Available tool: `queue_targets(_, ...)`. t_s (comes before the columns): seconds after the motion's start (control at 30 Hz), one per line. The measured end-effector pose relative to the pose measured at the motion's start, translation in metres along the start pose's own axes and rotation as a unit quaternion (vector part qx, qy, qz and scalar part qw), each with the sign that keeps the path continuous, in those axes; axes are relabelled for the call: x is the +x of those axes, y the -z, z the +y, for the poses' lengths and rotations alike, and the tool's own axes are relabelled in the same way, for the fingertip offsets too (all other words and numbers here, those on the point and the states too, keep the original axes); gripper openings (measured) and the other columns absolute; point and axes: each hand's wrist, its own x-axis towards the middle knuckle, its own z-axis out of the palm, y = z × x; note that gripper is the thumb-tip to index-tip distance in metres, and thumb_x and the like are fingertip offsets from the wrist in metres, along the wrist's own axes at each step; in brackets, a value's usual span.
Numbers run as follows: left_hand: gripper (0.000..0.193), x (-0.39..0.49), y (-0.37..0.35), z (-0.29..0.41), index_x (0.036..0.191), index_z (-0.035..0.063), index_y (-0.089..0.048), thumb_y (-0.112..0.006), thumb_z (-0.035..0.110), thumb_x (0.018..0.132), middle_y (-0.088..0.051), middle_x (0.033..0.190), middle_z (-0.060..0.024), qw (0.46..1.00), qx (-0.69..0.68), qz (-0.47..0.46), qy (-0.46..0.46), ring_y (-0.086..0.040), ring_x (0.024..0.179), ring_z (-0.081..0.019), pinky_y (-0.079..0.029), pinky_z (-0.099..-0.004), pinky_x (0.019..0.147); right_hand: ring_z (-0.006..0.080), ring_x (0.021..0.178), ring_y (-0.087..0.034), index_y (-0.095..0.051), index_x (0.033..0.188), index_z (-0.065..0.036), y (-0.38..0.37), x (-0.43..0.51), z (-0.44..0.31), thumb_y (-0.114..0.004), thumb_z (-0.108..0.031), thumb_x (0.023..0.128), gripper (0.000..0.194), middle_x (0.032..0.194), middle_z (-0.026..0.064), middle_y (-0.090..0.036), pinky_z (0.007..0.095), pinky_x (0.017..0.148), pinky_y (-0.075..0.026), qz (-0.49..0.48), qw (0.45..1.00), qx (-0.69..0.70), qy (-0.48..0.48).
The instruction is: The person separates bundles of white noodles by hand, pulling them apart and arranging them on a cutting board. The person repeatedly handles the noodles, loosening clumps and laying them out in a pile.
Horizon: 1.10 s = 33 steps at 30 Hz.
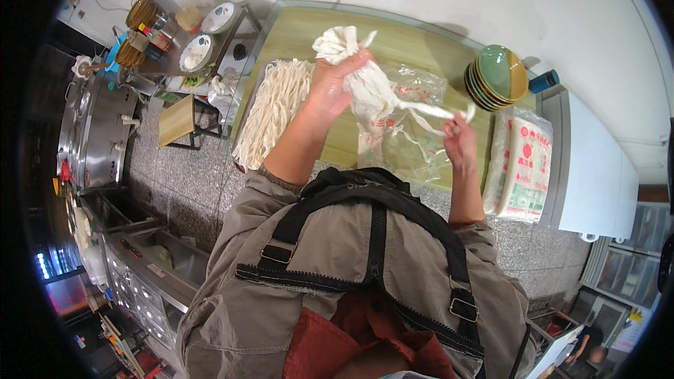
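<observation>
A bunch of white noodles [371, 87] hangs in my left hand [334, 81], whose fingers are closed round it near its upper end. Strands run from the bunch to my right hand [459, 137], which grips their far end and is slightly blurred. Under the bunch, an opened clear plastic bag [413, 142] with red print lies on the wood-patterned table [295, 26], a few loose strands on it. Left of my left hand, a tray [256, 84] is heaped with long noodles [276, 110].
Stacked green and brown bowls [497, 73] stand at the table's right, near a dark blue cup [543, 81]. Packed noodle bags [526, 168] lie beside a white cabinet [595, 163]. A stool [177, 121] and a side table with white bowls [196, 53] are at left.
</observation>
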Motion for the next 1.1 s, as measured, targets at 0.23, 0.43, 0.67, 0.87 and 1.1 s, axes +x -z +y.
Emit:
queue_targets(0.23, 0.027, 0.010, 0.022, 0.015, 0.102, 0.0062, -0.052, -0.066, 0.008, 0.079, -0.060, 0.084, -0.0063, 0.999, -0.042, -0.013, -0.027, -0.060, 0.080, -0.0191, -0.050, -0.0349, 0.071, 0.0141, 0.053, -0.040, -0.051, 0.077, -0.005, 0.170, 0.007, 0.008, -0.053, -0.009, 0.087, 0.011, 0.062, 0.0030, -0.045, 0.0274, 0.048, -0.035, 0.338, 0.940, 0.028, 0.045)
queue_targets(0.43, 0.025, 0.005, -0.002, -0.006, 0.101, 0.0029, -0.054, -0.066, 0.005, 0.079, -0.060, 0.085, -0.0090, 1.000, -0.009, -0.005, 0.029, -0.061, 0.079, -0.0184, -0.051, -0.0342, 0.070, 0.0139, 0.073, -0.052, -0.054, 0.111, 0.001, -0.009, -0.002, -0.002, -0.053, -0.007, 0.087, 0.025, 0.082, 0.0040, -0.055, 0.0296, 0.069, -0.044, 0.003, 0.998, -0.042, 0.055)
queue_targets(0.67, 0.032, -0.003, -0.025, -0.020, 0.107, -0.0013, -0.055, -0.068, 0.009, 0.079, -0.061, 0.099, -0.0088, 0.993, 0.040, -0.041, 0.104, -0.060, 0.084, -0.0161, -0.050, -0.0304, 0.071, 0.0096, 0.074, -0.053, -0.050, 0.112, 0.000, -0.181, -0.045, 0.010, -0.060, -0.003, 0.082, 0.032, 0.088, 0.0009, -0.056, 0.0241, 0.068, -0.045, -0.169, 0.918, -0.349, 0.082)
queue_targets(0.87, 0.031, -0.007, -0.025, -0.014, 0.107, -0.0009, -0.055, -0.066, 0.005, 0.079, -0.061, 0.099, -0.0080, 0.991, 0.032, -0.118, 0.060, -0.059, 0.089, -0.0165, -0.049, -0.0310, 0.077, 0.0057, 0.074, -0.054, -0.055, 0.102, 0.000, -0.192, -0.039, 0.014, -0.064, -0.005, 0.081, 0.023, 0.092, 0.0033, -0.061, 0.0219, 0.064, -0.045, -0.167, 0.926, -0.318, 0.118)
queue_targets(1.1, 0.032, -0.005, -0.017, -0.010, 0.111, 0.0016, -0.052, -0.062, 0.005, 0.080, -0.061, 0.098, -0.0084, 0.993, 0.013, -0.087, 0.082, -0.059, 0.092, -0.0184, -0.049, -0.0334, 0.082, 0.0104, 0.080, -0.057, -0.057, 0.099, -0.002, -0.180, -0.036, 0.014, -0.061, -0.011, 0.085, 0.017, 0.093, 0.0048, -0.061, 0.0257, 0.074, -0.046, -0.153, 0.983, -0.087, 0.043)
